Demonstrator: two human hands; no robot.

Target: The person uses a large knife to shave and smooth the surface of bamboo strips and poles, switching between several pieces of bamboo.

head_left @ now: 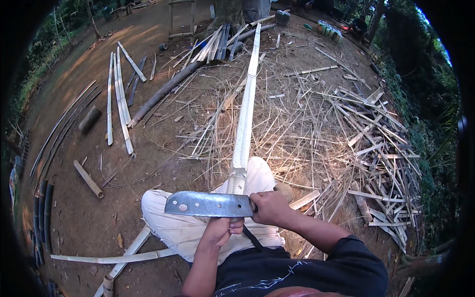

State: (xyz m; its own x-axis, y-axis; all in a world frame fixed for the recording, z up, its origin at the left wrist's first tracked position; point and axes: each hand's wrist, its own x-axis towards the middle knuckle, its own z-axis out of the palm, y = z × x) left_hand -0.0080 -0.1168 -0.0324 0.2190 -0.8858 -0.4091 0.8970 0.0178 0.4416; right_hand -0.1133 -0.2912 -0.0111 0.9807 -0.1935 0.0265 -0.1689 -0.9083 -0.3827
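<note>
A long split bamboo strip runs from my lap away toward the far woodpile, its pale inner side up. My left hand is closed around its near end, just below the blade; part of that grip is hidden. My right hand is wrapped round the handle of a wide cleaver. The dark steel blade, with several holes in it, lies crosswise over the strip and points left. The blade covers the strip where they meet, so I cannot tell whether the edge is cutting in. My legs in pale trousers are folded beneath.
Thin bamboo shavings litter the ground ahead. Split offcuts are heaped at right. Long strips and a short log lie at left. Crossed strips rest beside my left knee. A bundle of slats leans by a tree.
</note>
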